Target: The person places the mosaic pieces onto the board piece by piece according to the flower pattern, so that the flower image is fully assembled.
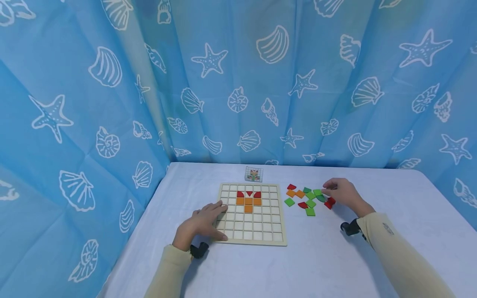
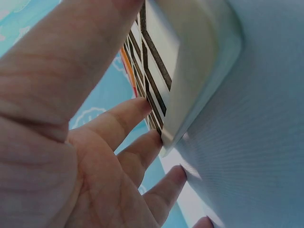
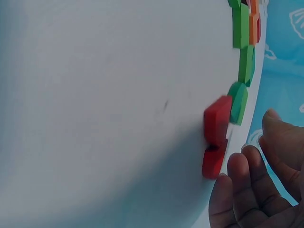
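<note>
As left fingers [image 2: 121, 121] touch board [image 1: 257, 227], orange T [image 1: 248, 201], stem [image 1: 248, 208] pointing nearward

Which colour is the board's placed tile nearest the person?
The square tile is orange, clearest in head view.

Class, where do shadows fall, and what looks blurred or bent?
Head view: shadow on the white cloth-covered table beside the right beige sleeve; left wrist view: near corner of the pale wooden grid board blurred; right wrist view: broad, soft-edged shadow beside two small red blocks, table edge bowed.
</note>
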`<state>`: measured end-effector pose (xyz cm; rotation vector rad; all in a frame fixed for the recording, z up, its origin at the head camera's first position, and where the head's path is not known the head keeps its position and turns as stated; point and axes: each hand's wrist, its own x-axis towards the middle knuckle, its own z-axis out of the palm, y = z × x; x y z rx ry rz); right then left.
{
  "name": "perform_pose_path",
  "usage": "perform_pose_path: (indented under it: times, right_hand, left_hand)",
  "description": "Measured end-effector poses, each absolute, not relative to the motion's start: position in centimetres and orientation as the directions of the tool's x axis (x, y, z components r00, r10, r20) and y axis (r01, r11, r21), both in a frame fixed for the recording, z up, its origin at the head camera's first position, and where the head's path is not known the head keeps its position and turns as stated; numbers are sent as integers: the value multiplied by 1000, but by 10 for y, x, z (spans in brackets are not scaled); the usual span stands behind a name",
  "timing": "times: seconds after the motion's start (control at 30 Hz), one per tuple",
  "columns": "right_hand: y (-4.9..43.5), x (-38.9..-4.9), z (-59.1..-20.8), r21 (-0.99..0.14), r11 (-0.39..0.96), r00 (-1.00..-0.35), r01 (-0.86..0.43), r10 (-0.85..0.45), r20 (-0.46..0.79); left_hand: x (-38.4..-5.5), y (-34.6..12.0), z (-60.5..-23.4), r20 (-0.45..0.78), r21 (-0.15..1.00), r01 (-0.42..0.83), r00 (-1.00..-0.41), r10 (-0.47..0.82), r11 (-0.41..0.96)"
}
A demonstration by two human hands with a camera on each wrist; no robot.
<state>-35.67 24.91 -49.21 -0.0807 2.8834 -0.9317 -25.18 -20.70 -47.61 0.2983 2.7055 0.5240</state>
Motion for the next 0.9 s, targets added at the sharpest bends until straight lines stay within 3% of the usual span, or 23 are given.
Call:
perform_pose_path:
  times: [0.9]
  right_hand:
    - [242, -353, -495, -513, 853, -977, -95, -179, -117]
  left_hand:
    - [-253, -206, -478, -308, 389, 140, -912, 271, 911]
